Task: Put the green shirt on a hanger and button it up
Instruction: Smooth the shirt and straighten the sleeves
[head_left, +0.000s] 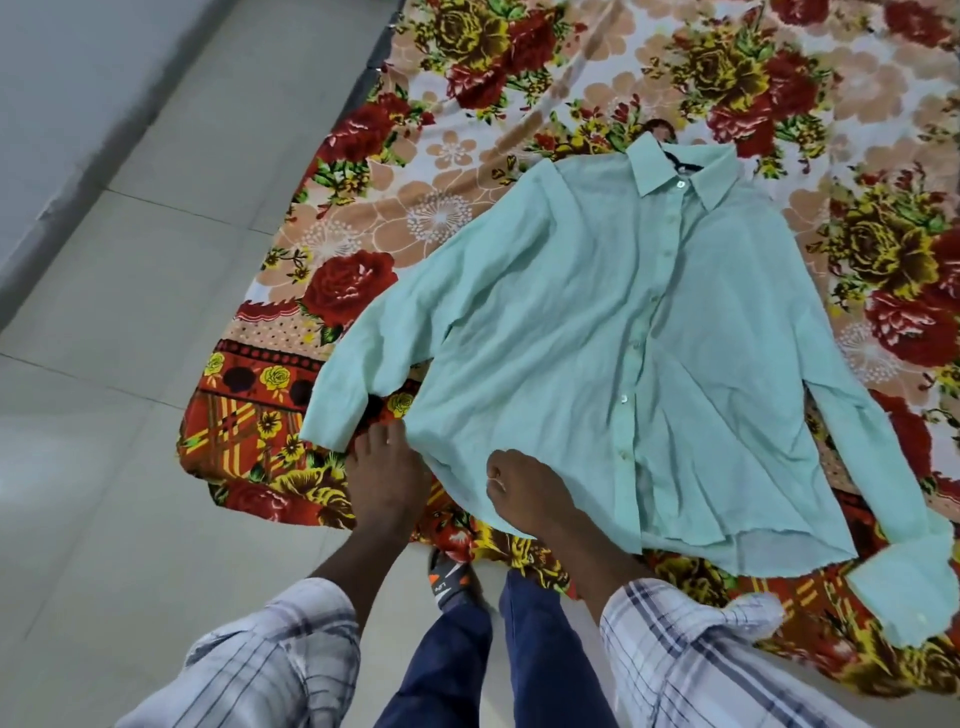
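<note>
The pale green shirt (613, 332) lies face up on a floral bedsheet (467, 171), its front placket closed with buttons and both sleeves spread out. A dark hanger hook (657, 130) peeks out above the collar; the hanger's other parts are hidden inside the shirt. My left hand (387, 483) is at the lower left hem beside the sleeve cuff, with most fingers tucked under the cloth. My right hand (524, 499) grips the bottom hem, its thumb on top and its fingers hidden beneath the fabric.
The sheet covers a low bed whose near edge is at my legs. A grey tiled floor (130, 415) runs along the left, up to a wall. An orange and black sandal (449, 577) is on my foot by the bed edge.
</note>
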